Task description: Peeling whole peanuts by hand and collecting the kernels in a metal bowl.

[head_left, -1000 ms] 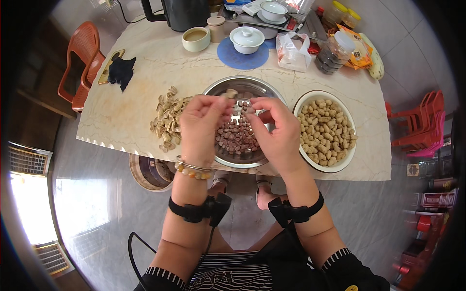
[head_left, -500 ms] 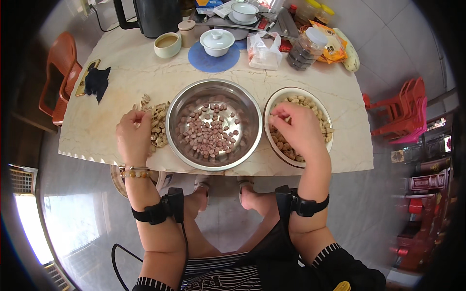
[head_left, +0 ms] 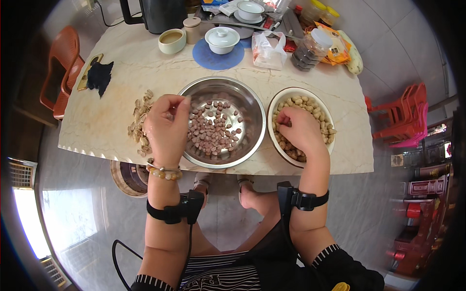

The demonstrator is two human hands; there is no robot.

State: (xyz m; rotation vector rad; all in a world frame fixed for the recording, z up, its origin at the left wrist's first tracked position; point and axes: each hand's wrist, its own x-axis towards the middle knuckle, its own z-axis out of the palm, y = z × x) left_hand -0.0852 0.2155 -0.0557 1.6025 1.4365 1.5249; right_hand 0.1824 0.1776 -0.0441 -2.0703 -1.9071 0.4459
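A steel basin [head_left: 258,140] stands at the table's near middle with shelled reddish peanut kernels [head_left: 213,136] spread over its bottom. My left hand [head_left: 168,127] is at the basin's left rim, its fingers curled and thumb pressed to them; what they hold, if anything, is hidden. Partly behind that hand lies a heap of empty peanut shells [head_left: 138,121] on the tabletop. To the right is a white oval bowl [head_left: 332,112] of unshelled peanuts [head_left: 310,104]. Over it my right hand [head_left: 302,128] is closed with fingertips together among the peanuts, their contents not visible.
Along the table's far side are a lidded white bowl [head_left: 222,39] on a blue mat [head_left: 201,57], a cup [head_left: 172,42], a plastic bag [head_left: 269,51], a jar [head_left: 310,48] and a dark kettle [head_left: 162,14]. A dark cloth [head_left: 99,77] lies far left.
My left hand has moved right, from the shell heap to the basin's left rim. My right hand has stayed over the peanut bowl, its fingers curling lower. The view has shifted slightly.
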